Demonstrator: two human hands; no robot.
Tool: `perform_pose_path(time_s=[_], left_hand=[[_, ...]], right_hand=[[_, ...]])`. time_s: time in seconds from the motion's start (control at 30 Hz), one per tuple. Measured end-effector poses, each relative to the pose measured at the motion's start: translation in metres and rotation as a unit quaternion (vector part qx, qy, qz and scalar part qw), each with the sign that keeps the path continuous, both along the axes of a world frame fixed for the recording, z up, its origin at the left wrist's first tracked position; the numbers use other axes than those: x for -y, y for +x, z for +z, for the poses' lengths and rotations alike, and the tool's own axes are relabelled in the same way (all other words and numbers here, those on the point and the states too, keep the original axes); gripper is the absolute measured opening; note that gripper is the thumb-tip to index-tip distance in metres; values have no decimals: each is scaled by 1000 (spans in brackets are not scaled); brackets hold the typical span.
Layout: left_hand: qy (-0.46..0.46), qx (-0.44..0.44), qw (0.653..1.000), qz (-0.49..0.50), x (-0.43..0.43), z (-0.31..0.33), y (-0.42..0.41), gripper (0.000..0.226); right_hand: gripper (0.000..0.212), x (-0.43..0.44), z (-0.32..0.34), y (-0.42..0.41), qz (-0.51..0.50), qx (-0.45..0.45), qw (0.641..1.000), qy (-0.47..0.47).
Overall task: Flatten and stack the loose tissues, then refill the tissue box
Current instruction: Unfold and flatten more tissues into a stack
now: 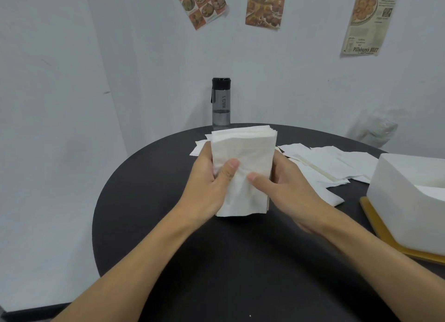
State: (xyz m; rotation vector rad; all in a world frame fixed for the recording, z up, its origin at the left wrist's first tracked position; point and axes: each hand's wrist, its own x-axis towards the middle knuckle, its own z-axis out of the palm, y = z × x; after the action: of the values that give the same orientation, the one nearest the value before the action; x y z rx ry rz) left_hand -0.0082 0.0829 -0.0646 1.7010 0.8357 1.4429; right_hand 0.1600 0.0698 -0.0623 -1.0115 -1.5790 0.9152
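At the centre of the bench (216,261), the stack (243,153) of tissues stands upright on a short edge, held between the left hand (207,177) and the right hand (286,187). Each thumb presses on the near face, and the fingers curl round the side edges to the far face, mostly hidden. Whether the lower edge touches the bench cannot be told.

Judged progress — about midway. A thick stack is gathered, its front sheet creased, but loose tissues (332,162) lie spread to the right, with a few behind the left hand. The box (409,201) stands open at the right edge on a yellow board (375,215), apparently not yet refilled.

Surroundings — the bench is round and black. A grey bottle (221,102) stands at its far rim and a clear bag (375,126) lies by the pale wall (72,105), with three posters (265,6) above.
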Motion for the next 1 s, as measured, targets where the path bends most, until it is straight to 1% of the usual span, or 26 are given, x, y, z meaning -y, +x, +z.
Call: perform_pose_path(time_s=[0.03, 0.1, 0.17, 0.23, 0.37, 0.43, 0.63, 0.8, 0.9, 1.0], left_hand=[[5, -4, 1000, 3, 0, 0, 0, 29], [6, 2, 1000, 9, 2, 1, 1, 33], [5, 5, 1000, 10, 6, 1, 4, 41], [9, 5, 1000, 19, 9, 1, 7, 45], [7, 25, 999, 30, 12, 4, 12, 39], [-4, 31, 999, 30, 12, 5, 13, 37], [-15, 24, 999, 25, 11, 2, 14, 32], [-8, -7, 1000, 22, 11, -2, 15, 29], [-5, -6, 1000, 20, 11, -3, 14, 30], [2, 1, 999, 43, 9, -1, 10, 32]], right_hand=[[43, 0, 0, -1, -4, -5, 1000, 5], [43, 0, -1, -4, -10, -26, 1000, -3], [53, 1, -2, -4, -7, -36, 999, -11], [63, 1, -2, -5, -5, -29, 1000, -5], [68, 1, -1, -9, -4, 5, 1000, 12], [68, 1, 0, -9, -1, -12, 1000, 3], [51, 3, 2, -11, 19, -51, 998, 18], [44, 1, -1, -12, -10, -41, 999, 28], [39, 1, -4, -11, -21, -57, 998, 20], [34, 1, 1, -8, -30, -82, 996, 9]])
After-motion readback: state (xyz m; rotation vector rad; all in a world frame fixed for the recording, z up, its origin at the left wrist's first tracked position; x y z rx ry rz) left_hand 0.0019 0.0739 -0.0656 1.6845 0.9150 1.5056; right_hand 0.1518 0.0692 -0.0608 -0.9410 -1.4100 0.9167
